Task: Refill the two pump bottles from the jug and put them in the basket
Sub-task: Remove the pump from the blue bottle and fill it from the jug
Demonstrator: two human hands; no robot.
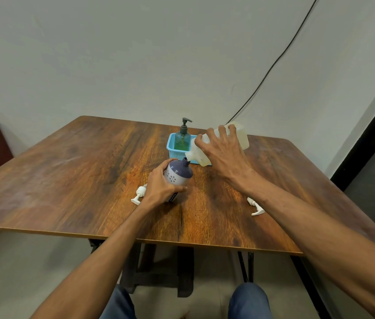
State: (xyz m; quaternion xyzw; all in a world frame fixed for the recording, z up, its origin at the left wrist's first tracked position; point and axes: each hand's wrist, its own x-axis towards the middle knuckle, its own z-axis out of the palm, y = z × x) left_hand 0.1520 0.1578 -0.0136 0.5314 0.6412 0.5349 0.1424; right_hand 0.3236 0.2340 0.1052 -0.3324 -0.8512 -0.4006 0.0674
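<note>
Gripping the purple bottle (178, 173), rounded plastic with a pale flower print, our left hand (161, 185) tilts its open neck toward the jug (239, 137). Our right hand (223, 153) clasps this translucent jug, tipped at 1 o'clock of the bottle and hiding the right corner of the blue lattice basket (172, 150). A green bottle (182, 139) stands in the basket. A white pump (138, 195) lies at 8 o'clock and a second pump (256, 207) at 4 o'clock on the wood-grain table (89, 169).

White plastic pump head (138, 195) half hidden by left hand (159, 188); blue plastic basket (172, 147) covered at 3 o'clock by translucent plastic jug (240, 139).
</note>
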